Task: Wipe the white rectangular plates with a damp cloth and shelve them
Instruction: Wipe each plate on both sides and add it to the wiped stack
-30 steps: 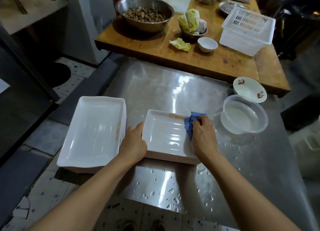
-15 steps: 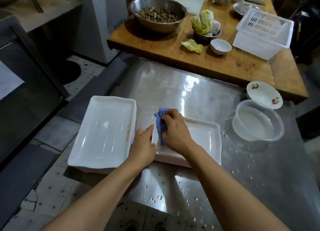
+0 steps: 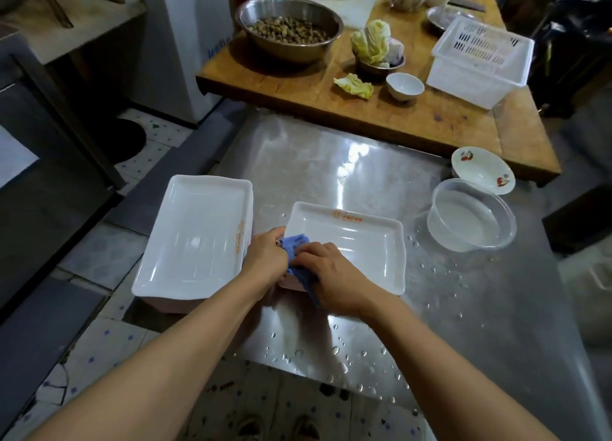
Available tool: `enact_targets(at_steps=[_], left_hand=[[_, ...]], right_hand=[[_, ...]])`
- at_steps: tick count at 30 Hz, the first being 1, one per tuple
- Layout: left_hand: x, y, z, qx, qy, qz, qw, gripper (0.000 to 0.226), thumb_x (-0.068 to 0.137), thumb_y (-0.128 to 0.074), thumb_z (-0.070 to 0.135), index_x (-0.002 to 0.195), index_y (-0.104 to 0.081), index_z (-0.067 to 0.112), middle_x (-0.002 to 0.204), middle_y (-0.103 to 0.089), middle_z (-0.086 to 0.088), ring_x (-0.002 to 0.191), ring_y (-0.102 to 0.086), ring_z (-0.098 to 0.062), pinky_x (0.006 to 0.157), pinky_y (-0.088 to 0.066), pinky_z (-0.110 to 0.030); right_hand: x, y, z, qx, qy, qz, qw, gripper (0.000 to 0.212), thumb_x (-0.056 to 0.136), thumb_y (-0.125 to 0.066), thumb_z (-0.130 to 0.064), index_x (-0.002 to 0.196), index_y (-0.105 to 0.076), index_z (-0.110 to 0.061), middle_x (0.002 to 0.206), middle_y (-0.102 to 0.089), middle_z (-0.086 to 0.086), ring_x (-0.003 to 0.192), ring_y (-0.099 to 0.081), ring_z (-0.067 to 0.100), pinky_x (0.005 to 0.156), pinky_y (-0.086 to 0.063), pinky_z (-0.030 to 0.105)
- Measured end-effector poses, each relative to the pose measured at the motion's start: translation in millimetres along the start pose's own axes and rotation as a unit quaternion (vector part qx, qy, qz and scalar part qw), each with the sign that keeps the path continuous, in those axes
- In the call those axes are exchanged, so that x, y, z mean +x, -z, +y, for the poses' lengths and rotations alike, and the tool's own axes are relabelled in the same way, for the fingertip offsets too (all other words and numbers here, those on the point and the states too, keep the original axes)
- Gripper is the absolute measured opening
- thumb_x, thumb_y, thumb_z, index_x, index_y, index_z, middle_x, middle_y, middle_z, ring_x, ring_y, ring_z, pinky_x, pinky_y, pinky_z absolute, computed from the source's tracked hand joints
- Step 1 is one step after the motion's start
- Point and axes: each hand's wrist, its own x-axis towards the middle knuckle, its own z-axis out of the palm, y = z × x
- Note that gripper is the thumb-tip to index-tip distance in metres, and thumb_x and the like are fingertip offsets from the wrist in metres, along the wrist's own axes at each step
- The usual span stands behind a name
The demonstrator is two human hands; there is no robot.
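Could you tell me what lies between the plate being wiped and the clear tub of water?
Only bare steel table with water drops, seen in the head view.

My right hand (image 3: 334, 271) presses the blue cloth (image 3: 298, 258) onto the near-left corner of the white plate (image 3: 357, 245) — my left hand (image 3: 265, 258) grips that plate's left rim, just beside the plate stack (image 3: 195, 238).

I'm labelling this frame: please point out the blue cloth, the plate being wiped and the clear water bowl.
blue cloth (image 3: 295, 243): head view, bunched top.
plate being wiped (image 3: 357, 242): head view, bare centre.
clear water bowl (image 3: 445, 232): head view, near wall.
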Motion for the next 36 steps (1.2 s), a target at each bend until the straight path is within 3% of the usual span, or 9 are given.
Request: enact_targets(at_steps=[2,7,9,13,16,20,25,31,36], left_hand=[[0.4,-2.4,1.0,0.049,-0.009,0.014,0.999,0.022,0.091,-0.060,0.019,0.109,-0.060,0.008,0.091,-0.065,-0.005,0.085,-0.063,-0.028,0.078,-0.055,-0.041],[5.6,-10.3,-4.2,0.194,-0.035,0.045,0.979,0.046,0.085,-0.052,0.000,0.129,-0.053,0.015,0.121,-0.056,-0.015,0.104,-0.055,-0.033,0.084,-0.046,-0.031],[5.8,-10.5,-5.2,0.192,-0.040,0.051,0.979,0.047,0.083,-0.048,-0.004,0.126,-0.055,0.014,0.117,-0.057,-0.013,0.099,-0.055,-0.030,0.079,-0.043,-0.026],[1.5,-9.8,-5.7,0.170,-0.053,0.060,0.982,0.047,0.081,-0.045,-0.007,0.118,-0.060,0.017,0.092,-0.055,-0.004,0.086,-0.052,-0.025,0.065,-0.032,-0.024],[1.8,-10.4,-6.1,0.164,-0.054,0.068,0.983,0.050,0.083,-0.045,-0.006,0.122,-0.060,0.021,0.086,-0.053,0.001,0.080,-0.047,-0.020,0.064,-0.030,-0.023],[2.1,-10.5,-7.1,0.170,-0.062,0.067,0.981,0.052,0.083,-0.047,-0.005,0.127,-0.057,0.021,0.097,-0.058,-0.004,0.082,-0.048,-0.019,0.067,-0.032,-0.020],[4.5,-11.9,-9.4,0.177,-0.069,0.067,0.979,0.054,0.082,-0.048,-0.004,0.129,-0.056,0.021,0.114,-0.059,-0.014,0.092,-0.053,-0.027,0.074,-0.036,-0.021],[3.1,-11.6,-9.0,0.241,-0.074,0.060,0.966,0.044,0.086,-0.046,0.000,0.126,-0.054,0.015,0.093,-0.057,-0.009,0.082,-0.049,-0.025,0.067,-0.033,-0.026],[-0.1,-14.0,-4.5,0.305,-0.073,0.069,0.947,0.043,0.086,-0.046,0.002,0.127,-0.049,0.012,0.114,-0.060,-0.016,0.101,-0.053,-0.035,0.070,-0.031,-0.029]], right_hand=[[-7.9,-2.7,-0.5,-0.003,0.002,0.036,0.999,0.027,0.087,-0.053,-0.015,0.113,-0.062,-0.012,0.121,-0.056,0.008,0.106,-0.049,0.030,0.090,-0.041,0.038],[-44.7,0.1,15.9,-0.068,-0.060,0.087,0.992,0.027,0.076,-0.058,-0.001,0.102,-0.065,-0.008,0.114,-0.059,0.007,0.095,-0.051,0.033,0.076,-0.044,0.040],[-61.7,6.8,27.1,-0.118,-0.109,0.096,0.982,0.028,0.069,-0.059,-0.003,0.095,-0.067,-0.010,0.105,-0.061,0.007,0.088,-0.055,0.035,0.072,-0.040,0.038],[-78.1,23.6,35.0,-0.167,-0.193,0.065,0.965,0.035,0.079,-0.051,-0.009,0.111,-0.061,-0.014,0.123,-0.051,0.005,0.108,-0.045,0.029,0.086,-0.034,0.033],[-64.1,23.3,22.6,-0.135,-0.199,0.057,0.969,0.033,0.082,-0.048,-0.004,0.114,-0.059,-0.007,0.124,-0.048,0.011,0.111,-0.044,0.029,0.085,-0.038,0.031],[-27.3,12.4,9.3,-0.085,-0.136,0.058,0.985,0.037,0.083,-0.050,-0.006,0.121,-0.052,-0.006,0.131,-0.039,0.012,0.113,-0.038,0.030,0.081,-0.039,0.034],[4.4,9.7,17.9,-0.173,-0.104,0.079,0.976,0.058,0.086,-0.053,-0.019,0.141,-0.034,-0.013,0.144,-0.031,0.014,0.121,-0.036,0.033,0.092,-0.035,0.038],[-20.9,20.6,51.0,-0.238,-0.188,0.130,0.944,0.032,0.074,-0.066,-0.020,0.103,-0.064,-0.008,0.110,-0.060,0.018,0.087,-0.059,0.036,0.076,-0.042,0.038],[-41.6,34.7,59.1,-0.274,-0.216,0.092,0.933,0.032,0.088,-0.043,-0.015,0.119,-0.051,-0.008,0.121,-0.051,0.014,0.109,-0.044,0.034,0.090,-0.031,0.039]])
